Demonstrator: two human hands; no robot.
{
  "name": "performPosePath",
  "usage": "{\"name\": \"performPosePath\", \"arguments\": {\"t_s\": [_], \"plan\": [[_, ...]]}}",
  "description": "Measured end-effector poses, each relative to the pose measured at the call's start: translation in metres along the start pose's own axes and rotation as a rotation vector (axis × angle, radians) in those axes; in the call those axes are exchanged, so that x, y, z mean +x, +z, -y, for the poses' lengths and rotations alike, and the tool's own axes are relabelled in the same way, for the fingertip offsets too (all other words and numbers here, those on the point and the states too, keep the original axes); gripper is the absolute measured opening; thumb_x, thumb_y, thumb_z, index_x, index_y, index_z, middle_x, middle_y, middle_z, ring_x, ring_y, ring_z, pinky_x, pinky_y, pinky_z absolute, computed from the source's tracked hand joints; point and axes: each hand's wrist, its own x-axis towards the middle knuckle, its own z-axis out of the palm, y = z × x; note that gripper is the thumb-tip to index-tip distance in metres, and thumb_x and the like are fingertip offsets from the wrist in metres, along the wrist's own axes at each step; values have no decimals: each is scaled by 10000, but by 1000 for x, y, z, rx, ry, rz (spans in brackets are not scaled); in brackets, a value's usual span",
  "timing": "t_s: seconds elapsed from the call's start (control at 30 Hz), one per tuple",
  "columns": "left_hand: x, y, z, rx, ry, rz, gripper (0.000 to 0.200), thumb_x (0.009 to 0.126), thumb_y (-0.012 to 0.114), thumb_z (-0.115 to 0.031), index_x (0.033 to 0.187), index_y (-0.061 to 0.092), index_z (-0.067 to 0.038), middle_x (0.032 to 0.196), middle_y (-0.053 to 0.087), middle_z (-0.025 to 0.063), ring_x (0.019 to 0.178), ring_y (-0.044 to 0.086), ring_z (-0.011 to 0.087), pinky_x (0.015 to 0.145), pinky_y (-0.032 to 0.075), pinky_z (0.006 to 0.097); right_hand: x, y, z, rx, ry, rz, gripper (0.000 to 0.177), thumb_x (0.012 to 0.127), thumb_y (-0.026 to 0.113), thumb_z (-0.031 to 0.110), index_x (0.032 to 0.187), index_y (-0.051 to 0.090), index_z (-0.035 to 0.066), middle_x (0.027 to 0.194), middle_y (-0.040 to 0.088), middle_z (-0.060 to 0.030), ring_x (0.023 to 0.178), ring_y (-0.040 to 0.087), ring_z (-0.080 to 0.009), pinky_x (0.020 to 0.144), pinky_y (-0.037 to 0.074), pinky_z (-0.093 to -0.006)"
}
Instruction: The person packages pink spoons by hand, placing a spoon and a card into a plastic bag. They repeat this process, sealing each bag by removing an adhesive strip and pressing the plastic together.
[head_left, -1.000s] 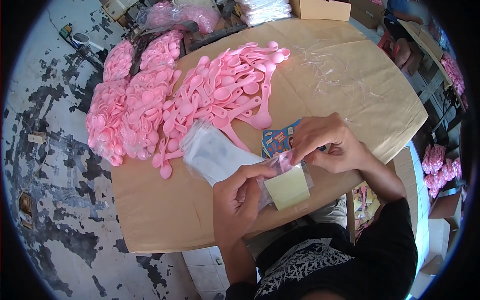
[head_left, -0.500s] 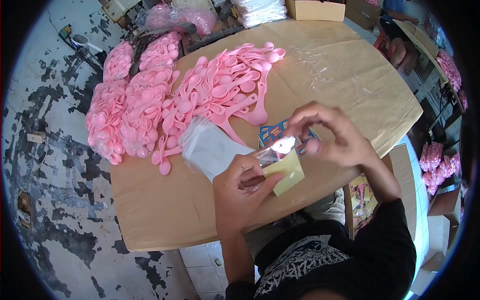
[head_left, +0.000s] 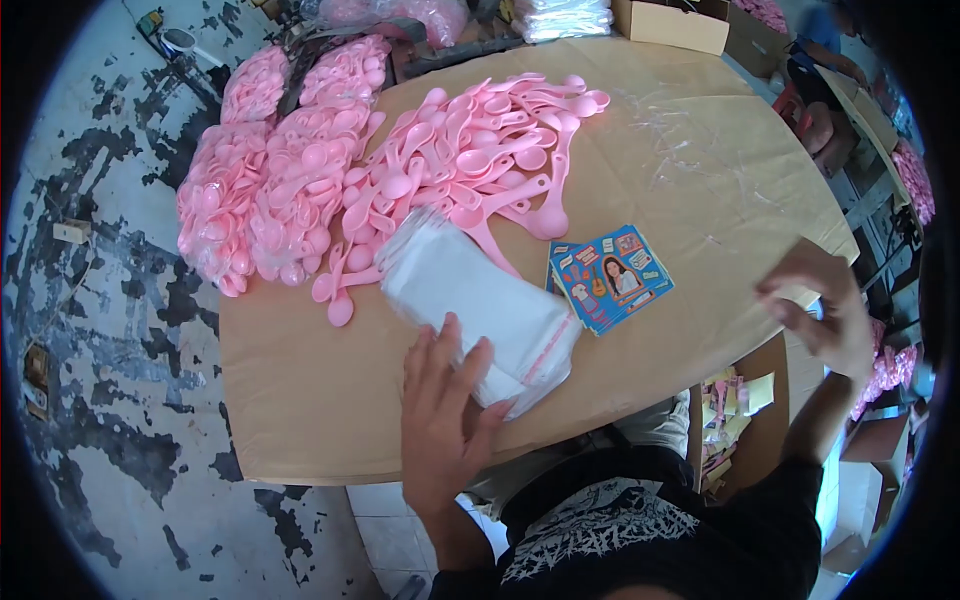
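Resting flat on the near end of the stack of clear sleeves (head_left: 470,290), our left hand (head_left: 440,420) has its fingers spread and grips nothing. The stack is soft, white-looking and glossy, with a thin red strip along one edge, and it runs away from that hand at a slant. Our right hand (head_left: 822,318) hangs past the table's edge, well apart from the left, with its fingers half curled. It is blurred, so we cannot tell whether it holds anything. Between the two hands lies a small deck of printed cards (head_left: 610,278), blue and glossy, just beside the stack. Beyond the left hand's fingertips, loose pink plastic spoons (head_left: 480,165) crowd against the stack's far end. Bulging bags of spoons (head_left: 262,185) sit farther left. Brown paper covers the table (head_left: 330,400), and crinkled clear film (head_left: 685,135) lies ahead of our right hand.
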Motion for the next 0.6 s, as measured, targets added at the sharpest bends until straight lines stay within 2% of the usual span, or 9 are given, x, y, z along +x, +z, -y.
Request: {"name": "performPosePath", "arguments": {"t_s": [0.07,0.13,0.2,0.3,0.4,0.47,0.6], "plan": [[-3,3,3,56,16,11,423,817,688,-227,1201,615,-66,1404,479,188,1303,401,448,1072,299,548,48,38,16,45,-232,-14,219,827,700,185,964,677,15,842,679,-88,750,629,-256,733,466,-382],[-7,3,7,14,20,-9,416,819,688,-224,1201,616,-76,1414,472,178,1299,408,444,1069,308,543,91,72,32,14,-306,41,226,846,682,238,919,677,24,806,668,-104,737,621,-284,770,461,-404],[-7,0,7,20,31,-6,406,818,675,-187,1197,616,-55,1402,484,184,1297,410,448,1072,321,520,128,102,36,-90,-368,72,256,860,672,281,886,666,26,822,670,-107,760,635,-290,756,470,-405],[-9,-1,8,26,43,-27,398,816,671,-170,1192,619,-51,1390,497,183,1294,418,446,1075,326,512,161,125,35,2,-218,382,231,851,701,250,917,679,29,780,652,-116,668,615,-290,676,470,-390],[-6,-3,4,22,42,-71,360,831,650,-137,1183,634,-60,1393,500,168,1307,422,424,1075,327,516,171,131,32,118,-194,425,243,880,665,253,899,683,11,763,667,-141,681,646,-269,667,492,-365],[-7,-2,3,42,54,-85,335,844,634,-116,1175,644,-68,1387,513,147,1312,432,400,1075,328,521,170,127,35,127,-133,461,254,874,651,260,903,666,8,820,676,-146,746,654,-286,705,495,-385],[-9,-1,4,53,99,-4,298,860,612,-89,1154,664,-85,1338,566,98,1301,465,348,1078,328,524,167,119,31,80,-99,511,263,883,624,238,952,652,-15,905,687,-165,781,660,-304,742,499,-405]]}}
